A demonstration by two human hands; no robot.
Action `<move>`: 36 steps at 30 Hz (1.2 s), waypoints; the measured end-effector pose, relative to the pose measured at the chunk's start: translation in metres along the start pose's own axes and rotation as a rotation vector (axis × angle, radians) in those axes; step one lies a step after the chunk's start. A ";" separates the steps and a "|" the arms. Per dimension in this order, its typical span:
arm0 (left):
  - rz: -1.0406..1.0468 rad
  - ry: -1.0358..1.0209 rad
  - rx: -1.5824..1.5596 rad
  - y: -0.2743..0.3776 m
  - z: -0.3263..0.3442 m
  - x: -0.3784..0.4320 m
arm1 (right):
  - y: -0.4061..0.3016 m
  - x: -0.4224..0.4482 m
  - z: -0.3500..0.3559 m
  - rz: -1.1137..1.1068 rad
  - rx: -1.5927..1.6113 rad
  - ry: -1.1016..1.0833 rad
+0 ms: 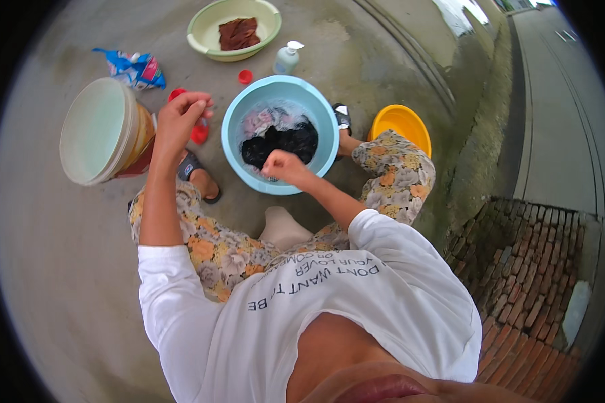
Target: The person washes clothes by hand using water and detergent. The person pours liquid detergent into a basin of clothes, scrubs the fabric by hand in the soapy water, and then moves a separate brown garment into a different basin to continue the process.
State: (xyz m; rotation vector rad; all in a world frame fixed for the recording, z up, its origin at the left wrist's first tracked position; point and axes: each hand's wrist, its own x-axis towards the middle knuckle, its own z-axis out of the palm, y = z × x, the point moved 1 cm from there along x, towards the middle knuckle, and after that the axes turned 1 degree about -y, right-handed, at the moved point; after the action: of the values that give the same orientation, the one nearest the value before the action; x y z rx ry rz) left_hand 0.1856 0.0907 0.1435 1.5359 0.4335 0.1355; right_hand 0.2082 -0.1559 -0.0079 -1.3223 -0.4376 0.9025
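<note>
My left hand [184,113] is raised to the left of a light blue plastic basin [236,169], fingers curled and thumb against them, with nothing visible in it. Behind it, red plastic pieces [199,135] on the ground are partly hidden. My right hand [286,166] is over the near side of the basin with its fingers curled. Its fingertips overlap the edge of a wet black cloth [287,143], and whether they grip it cannot be told. Beyond the black cloth, a pinkish patterned cloth [262,122] lies in sudsy water.
A white plastic bucket [93,132] lies tipped at left, near a blue detergent bag [136,69]. Further off are a pale green basin [201,38] holding brown cloth [239,34], a pump bottle [286,59] and a red cap [245,76]. A yellow basin [403,123] stands behind my right knee.
</note>
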 end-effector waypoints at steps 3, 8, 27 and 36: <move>-0.014 0.013 0.028 0.001 -0.007 -0.002 | -0.033 -0.005 0.016 -0.050 -0.622 -0.307; -0.007 -0.009 0.059 0.003 -0.004 -0.003 | -0.134 -0.001 -0.045 -0.045 -0.775 -0.591; -0.040 -0.165 0.345 -0.003 -0.001 0.020 | -0.207 -0.001 -0.236 0.095 -0.687 0.637; -0.258 -0.057 0.430 -0.038 -0.039 0.024 | -0.064 0.088 -0.150 -0.047 -1.223 -0.124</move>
State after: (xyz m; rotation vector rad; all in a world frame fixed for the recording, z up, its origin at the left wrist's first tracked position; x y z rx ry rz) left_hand 0.1870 0.1338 0.1022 1.8810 0.6406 -0.2156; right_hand 0.3913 -0.1823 -0.0003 -2.3330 -1.2262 0.6540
